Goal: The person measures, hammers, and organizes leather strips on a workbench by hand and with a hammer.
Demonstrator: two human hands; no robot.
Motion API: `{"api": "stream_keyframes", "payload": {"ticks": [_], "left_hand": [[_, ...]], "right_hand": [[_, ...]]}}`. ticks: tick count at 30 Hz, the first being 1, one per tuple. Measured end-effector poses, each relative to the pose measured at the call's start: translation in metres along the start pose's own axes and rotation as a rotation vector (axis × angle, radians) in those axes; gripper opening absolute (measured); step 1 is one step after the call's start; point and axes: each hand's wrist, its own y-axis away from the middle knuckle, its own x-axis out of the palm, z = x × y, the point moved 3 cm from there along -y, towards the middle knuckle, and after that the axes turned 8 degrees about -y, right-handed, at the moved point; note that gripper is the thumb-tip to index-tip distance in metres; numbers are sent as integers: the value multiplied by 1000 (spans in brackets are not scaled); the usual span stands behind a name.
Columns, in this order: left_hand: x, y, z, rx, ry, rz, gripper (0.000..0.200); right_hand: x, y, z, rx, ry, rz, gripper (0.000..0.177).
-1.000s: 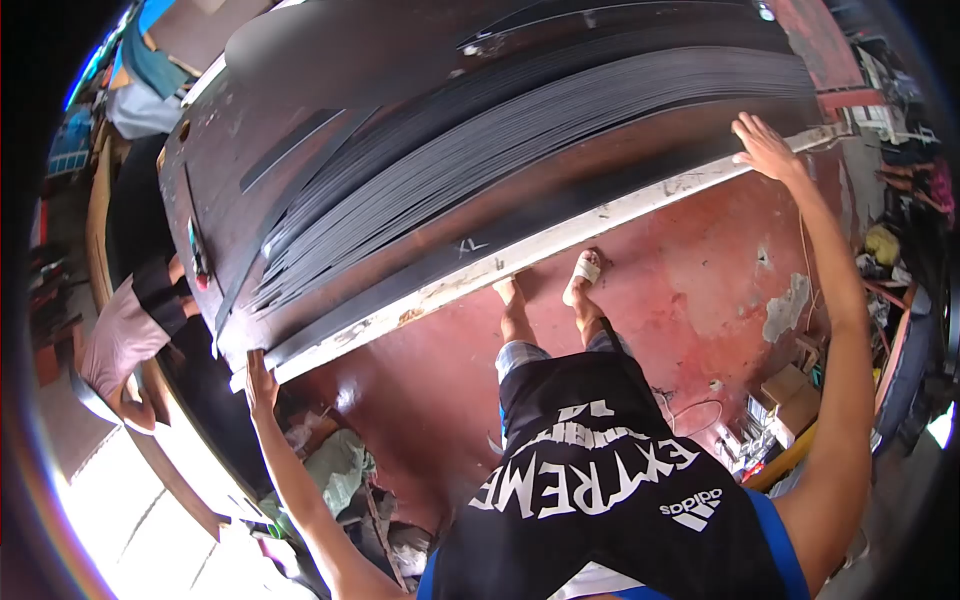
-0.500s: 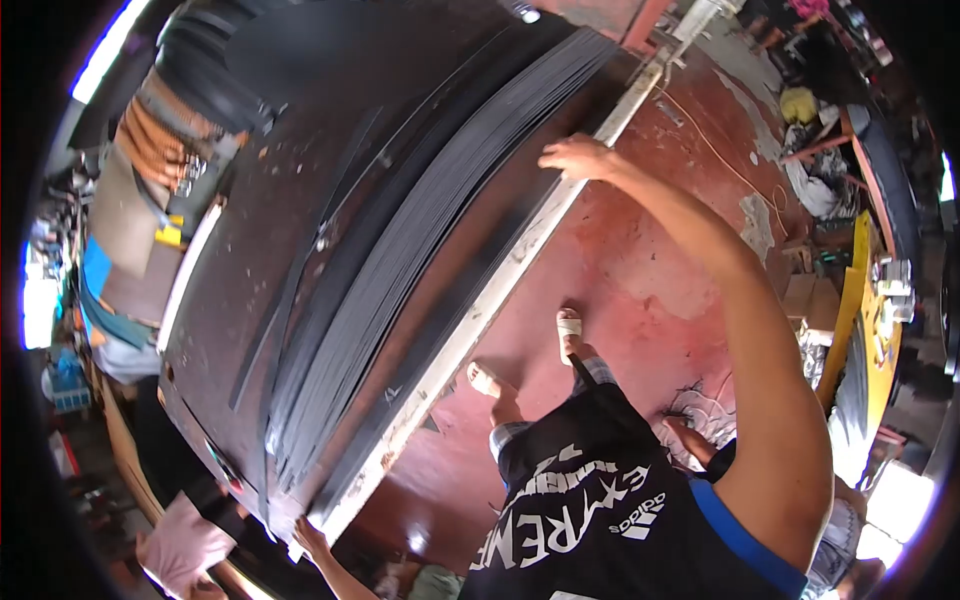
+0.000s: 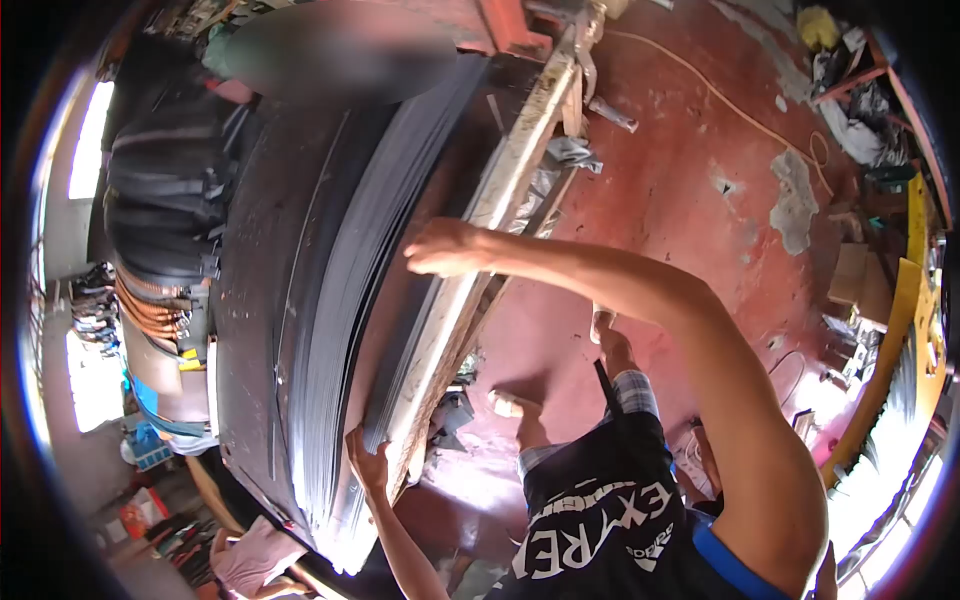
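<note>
A narrow bundle of long dark strips (image 3: 406, 368) lies along the near edge of the brown table, beside its pale edge rail (image 3: 440, 350). My right hand (image 3: 448, 250) reaches over this bundle with bent fingers pressed together. What lies under its palm is hidden. Lower down, my left hand (image 3: 369, 466) is at the bundle's near end, thumb and fingers around it. Farther in, a wider stack of long grey-black strips (image 3: 345, 270) runs lengthwise on the table, apart from both hands.
Dark belts (image 3: 165, 190) and brown belts (image 3: 150, 310) hang beyond the table's far side. A person in a pink top (image 3: 255, 560) is at the lower left. Grey scraps (image 3: 445, 420) lie beneath the rail. A cord (image 3: 720, 85) crosses the red floor.
The view has turned and shifted. My left hand has moved up the table edge from its near corner, and my hands are closer together. The right hand stays over the edge strips.
</note>
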Motion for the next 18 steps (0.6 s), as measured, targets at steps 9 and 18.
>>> {"api": "stream_keyframes", "payload": {"ticks": [9,18], "left_hand": [[-17,-13,-21,-80,-65,40,41],[-16,-19,-40,-64,-125,27,41]], "right_hand": [[-51,8,58,-109,482,208,32],[-84,19,44,-127,539,120,30]]}}
